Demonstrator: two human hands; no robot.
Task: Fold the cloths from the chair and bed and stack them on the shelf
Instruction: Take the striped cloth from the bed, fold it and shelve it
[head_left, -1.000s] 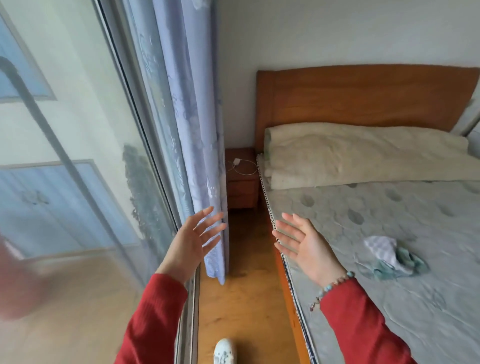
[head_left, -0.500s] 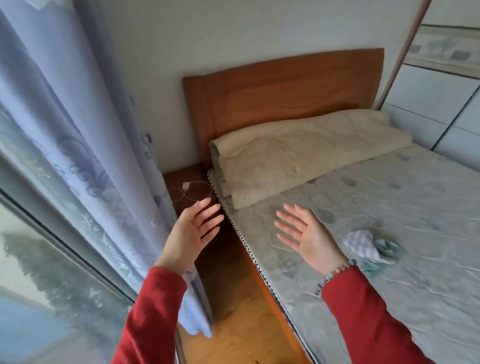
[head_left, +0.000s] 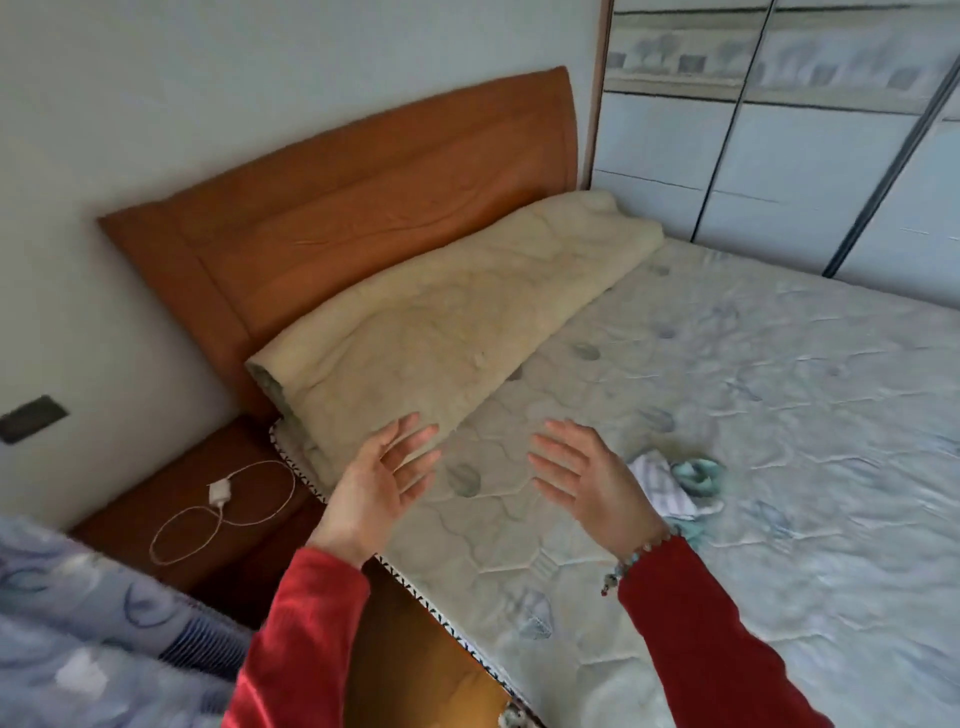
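Note:
A crumpled heap of cloths (head_left: 675, 480), one white with fine stripes and one teal, lies on the quilted mattress (head_left: 779, 415). My right hand (head_left: 587, 480) hovers just left of the heap, fingers straight and spread, holding nothing; its wrist hides the heap's near edge. My left hand (head_left: 379, 488) floats over the mattress's left edge, palm facing right, also empty. Both arms wear red sleeves. No chair or shelf is in view.
A rolled beige quilt (head_left: 441, 322) lies along the wooden headboard (head_left: 337, 208). A brown nightstand (head_left: 171, 519) with a white charger and cable (head_left: 218, 493) stands left of the bed. Blue curtain (head_left: 78, 623) at lower left; sliding wardrobe doors (head_left: 779, 156) behind the bed.
The view has swung right from the window toward the bed. Both open hands now hang over the mattress, the right one closer to the cloth heap.

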